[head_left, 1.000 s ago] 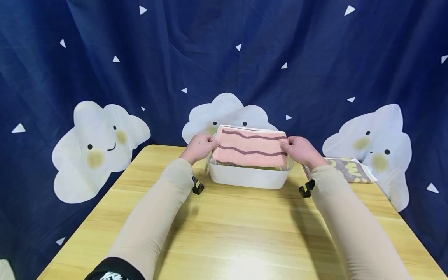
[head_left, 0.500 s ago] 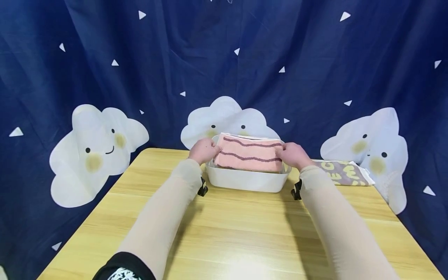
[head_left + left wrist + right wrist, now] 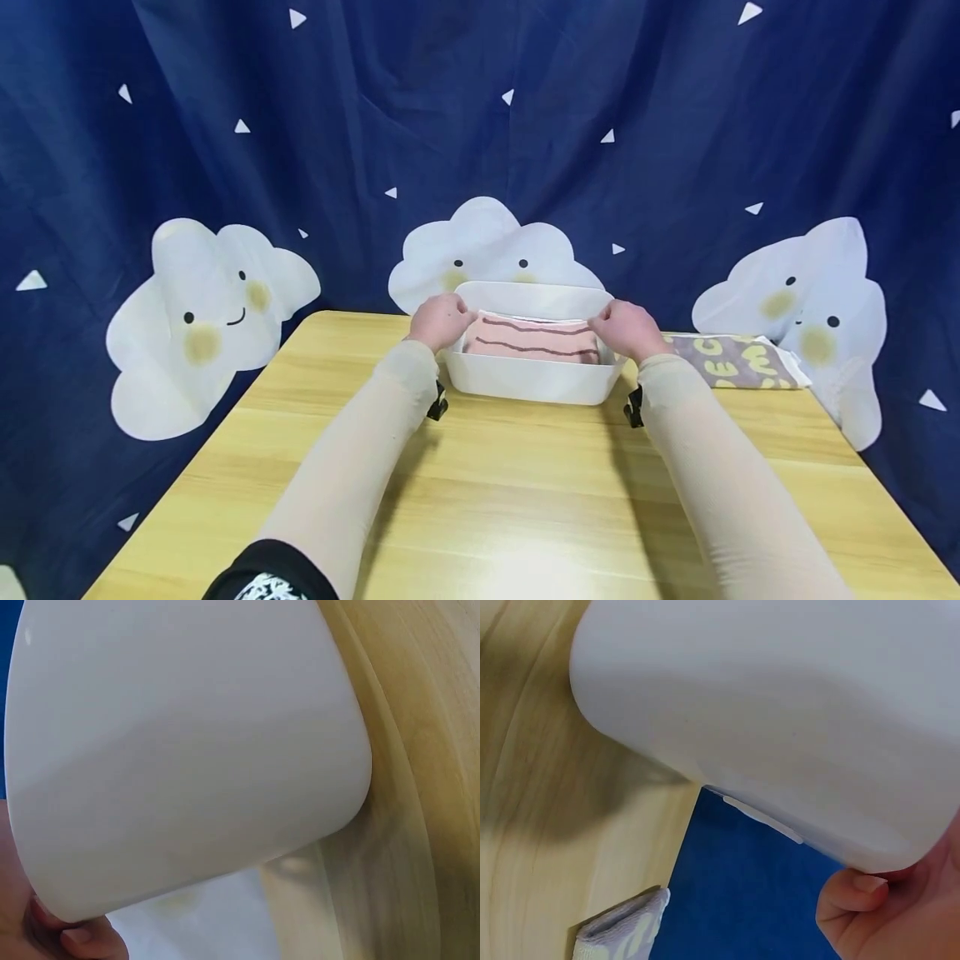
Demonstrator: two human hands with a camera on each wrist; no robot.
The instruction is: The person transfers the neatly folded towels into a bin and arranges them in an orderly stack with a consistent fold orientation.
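A folded pink towel (image 3: 532, 340) with dark wavy stripes lies inside a white plastic bin (image 3: 532, 382), lower than the bin's back rim. At the bin's left end, my left hand (image 3: 441, 322) pinches the towel's upper left corner. My right hand (image 3: 627, 328) mirrors it at the right end, thumb and fingers at the upper right corner. Each wrist view is mostly filled by the bin's outer wall (image 3: 187, 750), with curled fingers (image 3: 859, 892) showing beside the rim. The towel itself is hidden in both wrist views.
A folded grey towel (image 3: 731, 362) with yellow letters lies right of the bin, close to the right forearm. The wooden table (image 3: 517, 475) stretches toward me. Behind it hangs a dark blue curtain (image 3: 345, 150) with white clouds.
Both hands have moved inward and lowered the pink towel into the bin. More of the bin's back wall shows now, and the grey towel is less covered by the right arm.
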